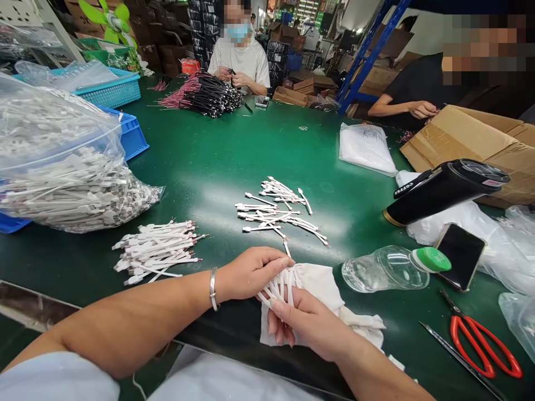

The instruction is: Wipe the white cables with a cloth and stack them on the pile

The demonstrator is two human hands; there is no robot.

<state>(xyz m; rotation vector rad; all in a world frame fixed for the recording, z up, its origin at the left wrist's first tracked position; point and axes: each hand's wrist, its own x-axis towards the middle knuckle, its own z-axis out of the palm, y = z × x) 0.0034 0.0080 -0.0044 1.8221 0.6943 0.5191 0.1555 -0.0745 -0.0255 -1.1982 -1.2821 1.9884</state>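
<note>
My left hand (pixel 254 273) and my right hand (pixel 307 323) are both closed around one bunch of short white cables (pixel 279 288), near the front edge of the table. Under and behind my hands lies a crumpled white cloth (pixel 320 281). Just beyond my fingers, loose white cables (pixel 278 214) with small connectors are spread on the green tabletop. Left of my left forearm rests a thicker pile of white cables (pixel 159 248) with bare reddish wire ends. My fingers partly hide the held bunch.
A clear bag of white cables (pixel 75 184) fills the left side. To the right are a water bottle (pixel 384 270), a black tumbler (pixel 447 186), a phone (pixel 460 256), red-handled pliers (pixel 480 340) and tweezers (pixel 455 353). Across the green table (pixel 217 150), two people work, one beside black-and-pink cables (pixel 204 93).
</note>
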